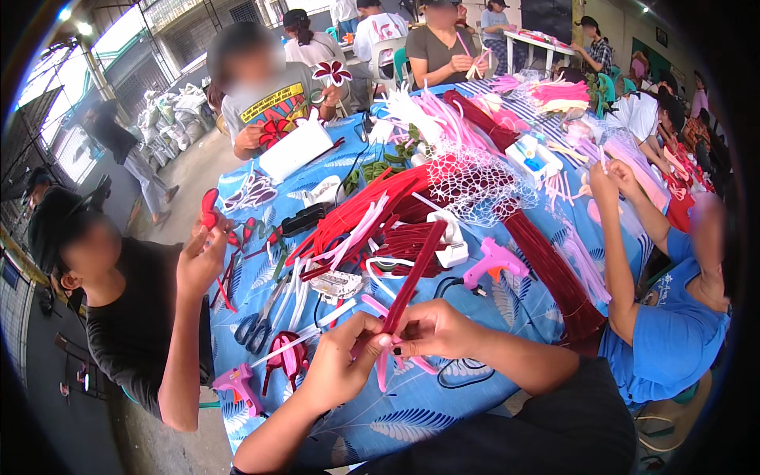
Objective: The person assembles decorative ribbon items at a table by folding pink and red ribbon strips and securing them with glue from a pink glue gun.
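My left hand (344, 360) and my right hand (439, 332) meet above the near part of the table, fingers pinched together. Between them they hold a strip of dark red pipe cleaners (416, 273) that slants up and away. Pink pipe cleaners (382, 372) poke out below and beside the fingers; how they join the red ones is hidden by my fingertips. A red-and-pink looped pipe-cleaner piece (287, 354) lies left of my left hand. Just past my right hand rests a pink glue gun (495, 263).
Scissors (257, 328) and a second pink glue gun (237, 388) lie at the left edge of the blue tablecloth (419, 427). Red pipe-cleaner bundles (364, 218), white netting (483, 186) and a white box (295, 150) cover the middle and far side. Several people sit around.
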The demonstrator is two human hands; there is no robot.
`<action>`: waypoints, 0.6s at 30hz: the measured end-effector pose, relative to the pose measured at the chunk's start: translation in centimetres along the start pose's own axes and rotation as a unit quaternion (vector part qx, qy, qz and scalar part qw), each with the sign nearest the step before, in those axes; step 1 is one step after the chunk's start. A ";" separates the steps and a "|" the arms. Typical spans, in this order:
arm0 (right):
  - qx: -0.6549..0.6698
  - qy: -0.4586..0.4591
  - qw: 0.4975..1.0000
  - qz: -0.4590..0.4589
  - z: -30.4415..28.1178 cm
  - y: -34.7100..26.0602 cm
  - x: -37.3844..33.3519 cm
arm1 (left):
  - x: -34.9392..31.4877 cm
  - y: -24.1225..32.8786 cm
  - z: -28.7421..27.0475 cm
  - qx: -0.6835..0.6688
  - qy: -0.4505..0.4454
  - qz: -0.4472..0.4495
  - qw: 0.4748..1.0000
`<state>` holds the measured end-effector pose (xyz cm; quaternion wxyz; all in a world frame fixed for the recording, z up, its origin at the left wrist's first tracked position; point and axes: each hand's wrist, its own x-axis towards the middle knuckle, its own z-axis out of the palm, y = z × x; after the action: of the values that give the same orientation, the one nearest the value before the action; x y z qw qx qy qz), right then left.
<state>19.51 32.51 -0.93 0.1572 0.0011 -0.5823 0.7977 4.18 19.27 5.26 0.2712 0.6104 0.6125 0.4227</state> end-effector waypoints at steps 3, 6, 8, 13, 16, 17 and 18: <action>-0.006 -0.010 1.000 -0.002 -0.3 0.6 0.0 | 0.1 -0.2 -0.1 -0.028 0.003 0.008 1.000; -0.010 -0.017 1.000 0.003 -0.1 0.5 0.0 | 0.1 -0.3 -0.2 -0.031 0.006 0.010 0.999; -0.018 -0.025 0.999 0.011 0.1 0.1 0.0 | 0.1 -0.1 -0.2 -0.028 0.008 0.006 1.000; -0.053 -0.004 0.998 0.015 0.5 -0.5 -0.2 | 0.2 0.2 -0.1 0.019 0.025 -0.005 1.000; -0.023 0.028 0.999 -0.020 0.5 0.1 -0.2 | 0.4 0.3 0.0 0.034 0.039 0.002 0.999; 0.001 0.036 0.999 -0.036 0.4 0.5 -0.1 | 0.4 0.4 0.1 0.034 0.044 0.008 0.998; -0.030 0.040 0.998 -0.044 0.1 0.9 -0.1 | 0.4 0.3 0.2 0.037 0.045 0.013 0.998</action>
<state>19.41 32.18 -1.72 0.2149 -0.0097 -0.5983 0.7719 4.44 19.67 5.49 0.2151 0.6081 0.6313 0.4306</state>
